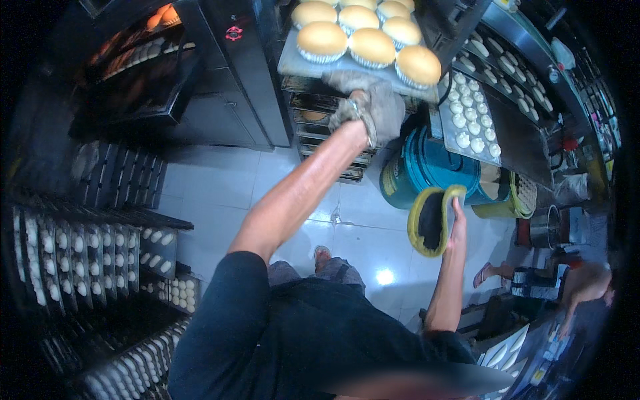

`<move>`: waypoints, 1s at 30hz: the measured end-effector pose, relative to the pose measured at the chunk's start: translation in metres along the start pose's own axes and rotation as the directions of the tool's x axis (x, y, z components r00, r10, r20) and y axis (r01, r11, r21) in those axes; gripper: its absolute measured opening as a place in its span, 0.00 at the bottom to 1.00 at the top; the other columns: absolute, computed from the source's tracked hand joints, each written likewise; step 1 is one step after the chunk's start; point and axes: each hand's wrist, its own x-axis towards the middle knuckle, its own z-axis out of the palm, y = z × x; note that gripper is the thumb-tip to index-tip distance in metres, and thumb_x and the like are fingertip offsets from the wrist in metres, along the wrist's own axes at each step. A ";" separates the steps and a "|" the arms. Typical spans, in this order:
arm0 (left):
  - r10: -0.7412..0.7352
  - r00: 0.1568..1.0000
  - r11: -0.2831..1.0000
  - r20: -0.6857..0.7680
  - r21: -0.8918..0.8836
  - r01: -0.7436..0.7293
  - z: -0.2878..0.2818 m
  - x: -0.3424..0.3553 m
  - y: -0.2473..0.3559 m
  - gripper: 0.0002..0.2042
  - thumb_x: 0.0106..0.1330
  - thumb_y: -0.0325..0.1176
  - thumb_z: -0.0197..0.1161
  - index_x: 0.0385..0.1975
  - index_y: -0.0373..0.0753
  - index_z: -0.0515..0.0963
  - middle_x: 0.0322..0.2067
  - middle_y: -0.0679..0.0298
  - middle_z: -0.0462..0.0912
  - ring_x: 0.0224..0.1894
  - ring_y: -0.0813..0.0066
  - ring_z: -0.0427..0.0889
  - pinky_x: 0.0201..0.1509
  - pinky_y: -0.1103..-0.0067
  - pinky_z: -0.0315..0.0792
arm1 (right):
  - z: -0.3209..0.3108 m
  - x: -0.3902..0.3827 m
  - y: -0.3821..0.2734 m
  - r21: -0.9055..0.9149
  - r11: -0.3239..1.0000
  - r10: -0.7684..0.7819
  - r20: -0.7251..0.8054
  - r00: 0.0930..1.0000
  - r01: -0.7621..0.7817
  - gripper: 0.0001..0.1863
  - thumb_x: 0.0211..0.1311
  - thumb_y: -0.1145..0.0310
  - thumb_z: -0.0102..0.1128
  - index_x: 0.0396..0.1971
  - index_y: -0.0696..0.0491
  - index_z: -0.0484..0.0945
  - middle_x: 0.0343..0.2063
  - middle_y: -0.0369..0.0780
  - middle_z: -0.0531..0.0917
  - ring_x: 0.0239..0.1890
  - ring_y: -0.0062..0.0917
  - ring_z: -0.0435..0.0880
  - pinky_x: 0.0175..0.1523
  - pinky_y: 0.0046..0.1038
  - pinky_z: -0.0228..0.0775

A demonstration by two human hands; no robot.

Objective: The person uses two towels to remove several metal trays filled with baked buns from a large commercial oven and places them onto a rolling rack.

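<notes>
My left hand (373, 110), wrapped in a grey cloth mitt, reaches forward and is closed on the near edge of a metal baking tray (289, 59). The mitt hides its fingers. Rows of golden cakes (372, 47) in pleated paper cups stand on that tray. To the right, my right hand (457, 230) grips the side of a curled dark pad (431, 223) with a thick yellow-green rim. The pad is held up over the floor, apart from the tray.
Below the tray is a dark slotted rack (320, 143). A blue lidded drum (440, 167) stands to the right, near a tray of white dough pieces (472, 120). An oven (143, 80) glows at left, above racks of dough (93, 260). Another person (583, 287) is at far right.
</notes>
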 end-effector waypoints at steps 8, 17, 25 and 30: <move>-0.146 0.872 0.974 -0.467 -0.221 0.045 -0.053 -0.159 -0.056 0.21 0.62 0.34 0.54 0.52 0.28 0.73 0.46 0.35 0.76 0.46 0.43 0.79 0.42 0.57 0.77 | 0.063 -0.023 0.064 -0.118 0.993 0.040 0.119 0.992 -0.026 0.24 0.65 0.56 0.61 0.55 0.55 0.74 0.48 0.39 0.81 0.50 0.31 0.80 0.56 0.36 0.73; -0.622 0.769 0.753 0.149 0.382 0.536 -0.106 -0.331 -0.275 0.18 0.63 0.43 0.55 0.42 0.35 0.83 0.40 0.48 0.83 0.40 0.47 0.83 0.46 0.57 0.78 | 0.287 0.023 0.156 -0.477 0.868 0.197 0.585 0.787 0.137 0.39 0.55 0.59 0.72 0.62 0.61 0.64 0.54 0.42 0.77 0.58 0.32 0.74 0.65 0.35 0.61; -0.707 0.509 0.676 0.491 0.681 0.281 0.032 -0.350 -0.599 0.16 0.61 0.38 0.57 0.45 0.38 0.82 0.35 0.58 0.86 0.34 0.61 0.86 0.40 0.60 0.80 | 0.513 0.021 0.275 -0.681 0.671 0.335 0.632 0.699 0.293 0.28 0.59 0.57 0.68 0.52 0.61 0.74 0.45 0.43 0.81 0.49 0.30 0.78 0.57 0.32 0.69; -0.666 0.601 0.683 0.441 0.684 0.255 0.132 -0.331 -0.702 0.16 0.62 0.40 0.56 0.44 0.40 0.83 0.38 0.59 0.86 0.39 0.63 0.85 0.42 0.61 0.79 | 0.552 0.005 0.277 -0.686 0.662 0.186 0.541 0.820 0.302 0.29 0.56 0.54 0.69 0.51 0.60 0.75 0.44 0.42 0.82 0.47 0.29 0.79 0.55 0.32 0.69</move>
